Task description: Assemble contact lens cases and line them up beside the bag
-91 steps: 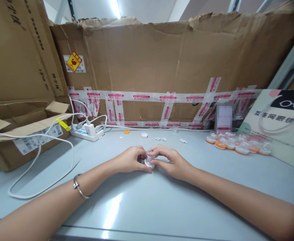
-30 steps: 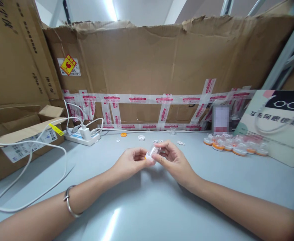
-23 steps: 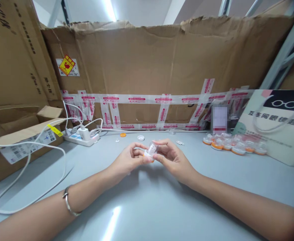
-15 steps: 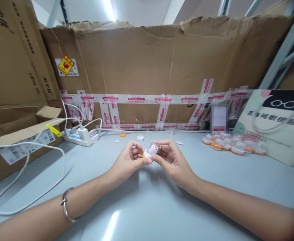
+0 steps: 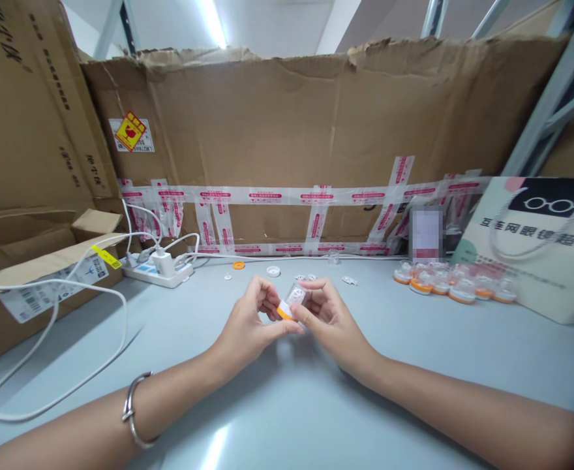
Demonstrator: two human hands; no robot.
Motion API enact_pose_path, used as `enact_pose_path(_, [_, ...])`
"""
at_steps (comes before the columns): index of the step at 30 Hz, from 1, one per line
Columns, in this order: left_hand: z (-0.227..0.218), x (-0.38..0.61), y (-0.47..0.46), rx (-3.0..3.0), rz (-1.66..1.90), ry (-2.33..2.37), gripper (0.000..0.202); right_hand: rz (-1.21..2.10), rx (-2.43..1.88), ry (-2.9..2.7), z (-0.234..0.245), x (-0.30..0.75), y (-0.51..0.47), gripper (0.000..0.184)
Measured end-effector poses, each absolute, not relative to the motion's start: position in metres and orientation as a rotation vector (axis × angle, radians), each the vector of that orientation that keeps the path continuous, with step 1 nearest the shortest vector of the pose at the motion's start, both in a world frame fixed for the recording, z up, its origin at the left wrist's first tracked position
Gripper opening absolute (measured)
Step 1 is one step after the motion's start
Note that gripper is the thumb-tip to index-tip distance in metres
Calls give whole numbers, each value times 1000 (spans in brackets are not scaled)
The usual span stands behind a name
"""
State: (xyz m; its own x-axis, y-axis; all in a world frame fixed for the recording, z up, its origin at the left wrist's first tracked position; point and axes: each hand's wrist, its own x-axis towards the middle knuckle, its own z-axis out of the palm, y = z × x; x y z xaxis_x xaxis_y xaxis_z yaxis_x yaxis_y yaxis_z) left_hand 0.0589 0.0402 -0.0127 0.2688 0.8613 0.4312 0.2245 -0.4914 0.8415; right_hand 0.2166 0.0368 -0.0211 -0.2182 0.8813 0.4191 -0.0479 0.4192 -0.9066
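Note:
Between my two hands is a small clear container with a white and orange base (image 5: 289,305), tilted above the grey table. My right hand (image 5: 336,320) pinches its clear body between thumb and fingers. At the orange end, my left hand (image 5: 252,316) curls round the base, its thumb stretched underneath; part of its grip is hidden. Just beyond the hands lie small white pieces (image 5: 349,281), a white ring (image 5: 273,271), an orange ring (image 5: 239,266) and a tiny white part (image 5: 227,277).
Several similar clear containers with orange bases (image 5: 462,292) cluster at the right, by a paper bag (image 5: 526,261). A power strip (image 5: 169,273) with a looping white cable (image 5: 123,326) and an opened carton (image 5: 47,294) are at the left. A large cardboard sheet (image 5: 277,124) closes the back.
The container has tipped more upright, its orange base now lower. My left thumb has slid right under it, and more small white pieces show behind the hands.

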Motion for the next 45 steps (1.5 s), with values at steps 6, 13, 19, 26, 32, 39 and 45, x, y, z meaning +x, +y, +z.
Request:
enact_pose_path(6, [-13, 58, 42, 2071, 1142, 1036, 57, 1013, -828, -1653, -11, 217, 41, 36])
enact_pose_path(13, [-8, 48, 44, 2335, 1119, 1090, 40, 246, -1385, -1900, 28, 306, 107, 33])
enact_pose_path(19, [0, 35, 61, 2358, 1236, 1237, 17, -297, -2125, -2166, 19, 372, 139, 36])
enact_pose_path(26, [-4, -5, 108, 2280, 1276, 1558, 21, -475, -2248, -2195, 8, 388, 141, 38])
enact_pose_path(32, [-13, -41, 135, 2260, 1052, 1837, 29, -600, -2225, -2201, 10, 383, 134, 29])
enact_pose_path(39, [-20, -40, 134, 2428, 809, 1693, 27, -779, -1833, -2140, 11, 363, 130, 28])
enact_pose_path(45, [-15, -28, 127, 2452, 811, 1624, 18, -645, -1519, -2160, 14, 346, 121, 21])
